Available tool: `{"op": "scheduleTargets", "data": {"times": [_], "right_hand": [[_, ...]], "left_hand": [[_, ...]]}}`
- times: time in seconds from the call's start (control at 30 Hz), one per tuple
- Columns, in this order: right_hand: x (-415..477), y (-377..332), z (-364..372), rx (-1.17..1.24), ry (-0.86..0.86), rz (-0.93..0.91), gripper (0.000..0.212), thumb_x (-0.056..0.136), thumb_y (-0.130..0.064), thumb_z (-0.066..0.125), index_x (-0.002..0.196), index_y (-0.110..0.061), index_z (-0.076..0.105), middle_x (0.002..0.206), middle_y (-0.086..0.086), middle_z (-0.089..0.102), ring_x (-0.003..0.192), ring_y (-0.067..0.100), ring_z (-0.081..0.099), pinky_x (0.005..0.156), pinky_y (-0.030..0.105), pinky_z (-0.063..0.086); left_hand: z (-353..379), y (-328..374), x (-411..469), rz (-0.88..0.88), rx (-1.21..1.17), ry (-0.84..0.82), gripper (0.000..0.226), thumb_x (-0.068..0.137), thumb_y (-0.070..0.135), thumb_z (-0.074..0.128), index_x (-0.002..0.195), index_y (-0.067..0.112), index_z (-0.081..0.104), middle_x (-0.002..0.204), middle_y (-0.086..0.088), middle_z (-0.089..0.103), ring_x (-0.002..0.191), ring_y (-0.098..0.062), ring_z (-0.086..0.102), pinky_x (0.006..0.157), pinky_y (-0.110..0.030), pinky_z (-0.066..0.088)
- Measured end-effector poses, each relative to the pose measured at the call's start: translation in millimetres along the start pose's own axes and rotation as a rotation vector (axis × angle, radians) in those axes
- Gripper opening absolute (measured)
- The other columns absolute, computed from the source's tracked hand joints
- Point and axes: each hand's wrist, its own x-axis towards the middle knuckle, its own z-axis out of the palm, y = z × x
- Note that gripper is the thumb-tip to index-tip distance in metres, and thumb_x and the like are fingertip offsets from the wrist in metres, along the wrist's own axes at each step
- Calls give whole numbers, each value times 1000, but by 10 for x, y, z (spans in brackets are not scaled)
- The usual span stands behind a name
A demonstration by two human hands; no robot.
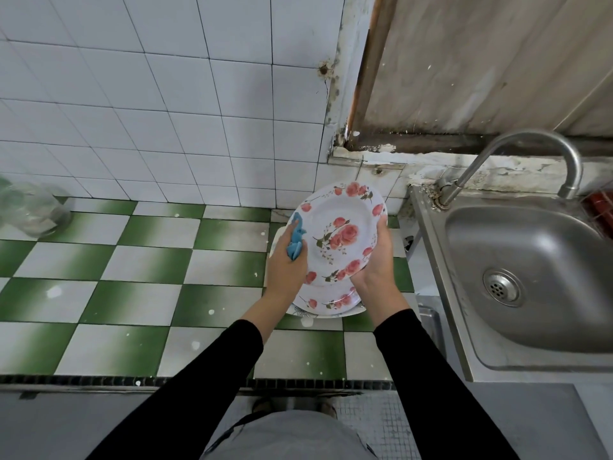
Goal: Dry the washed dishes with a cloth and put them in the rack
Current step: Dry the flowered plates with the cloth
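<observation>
A white plate with pink roses (341,227) is held tilted above the counter, its face toward me. My right hand (374,260) grips its right and lower rim, thumb on the face. My left hand (287,263) holds a blue cloth (296,242) against the plate's left edge. Below it, more rose-patterned plates (326,302) lie stacked on the counter, partly hidden by my hands. No rack is visible.
The green and white checkered tile counter (149,260) stretches left. A steel sink (530,270) with a curved tap (517,161) stands at the right. Clear glass jars (30,210) sit at the far left. White wall tiles rise behind.
</observation>
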Motion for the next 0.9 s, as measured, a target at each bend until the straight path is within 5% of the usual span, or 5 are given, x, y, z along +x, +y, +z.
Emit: {"op": "scheduleTargets", "data": {"times": [0.17, 0.4, 0.6, 0.73, 0.9], "right_hand": [[-78, -38, 22, 35, -131, -46, 98, 67, -71, 79, 146, -23, 47, 142, 16, 57, 127, 42, 56, 103, 63, 45], [-349, -58, 151, -76, -111, 48, 76, 89, -71, 46, 144, -18, 52, 139, 13, 59, 126, 33, 58, 109, 56, 43], [-582, -192, 230, -20, -289, 37, 67, 100, -62, 35, 131, -10, 62, 128, 18, 67, 117, 33, 66, 100, 49, 53], [-584, -324, 194, 68, -316, 6, 61, 100, -60, 33, 112, -19, 76, 124, 17, 69, 116, 36, 66, 100, 54, 50], [-516, -326, 135, -30, -232, -79, 61, 97, -62, 41, 130, -16, 60, 122, 12, 71, 118, 35, 64, 97, 50, 54]], "left_hand": [[27, -37, -114, 176, 560, -381, 63, 103, 35, 39, 157, 22, 9, 164, 3, 7, 151, -24, 1, 120, -40, 12], [159, 434, -306, 122, 332, -595, 54, 104, 43, 34, 153, 25, 26, 146, -14, 46, 127, -37, 49, 108, -48, 40], [-13, 432, 287, 329, 587, -480, 69, 105, 39, 29, 153, 18, -14, 160, 1, -24, 142, -9, -23, 120, -34, -10], [-216, 222, 191, 406, 824, -532, 64, 106, 37, 31, 155, 21, -5, 162, 4, -13, 147, -8, -16, 122, -33, -7], [-129, 303, -347, 251, 519, -691, 56, 104, 40, 39, 155, 28, 19, 161, 8, 20, 144, -14, 25, 118, -33, 22]]}}
